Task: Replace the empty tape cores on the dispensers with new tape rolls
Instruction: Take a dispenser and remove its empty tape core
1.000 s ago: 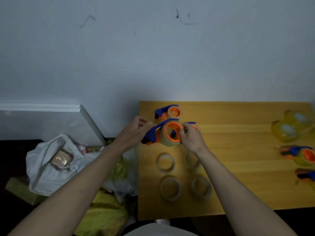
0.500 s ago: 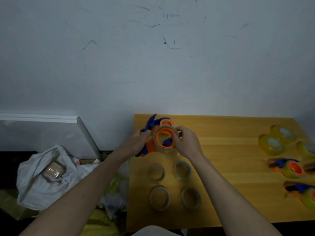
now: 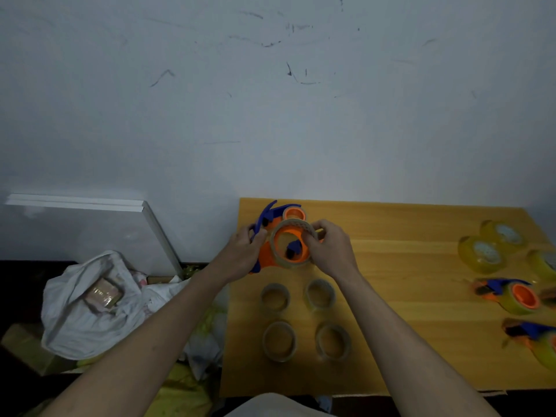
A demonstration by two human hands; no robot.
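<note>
At frame centre, above the bench [image 3: 421, 341], a dispenser [image 3: 266, 255] is gripped by the left hand [image 3: 240, 254]. The core [image 3: 290, 243] on its orange hub is pinched at the rim by the right hand [image 3: 329, 251]. The core should be drawn off squarely, the dispenser held steady, lest it bind.

Cores [image 3: 275, 297] left on table [image 3: 406, 341], rolls [image 3: 483, 254] probably right.

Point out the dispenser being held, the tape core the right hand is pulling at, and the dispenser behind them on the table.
held dispenser [image 3: 266, 253]: head view, orange body beside the left hand.
tape core [image 3: 276, 236]: head view, left rim of the ring.
rear dispenser [image 3: 294, 213]: head view, orange hub.
</note>
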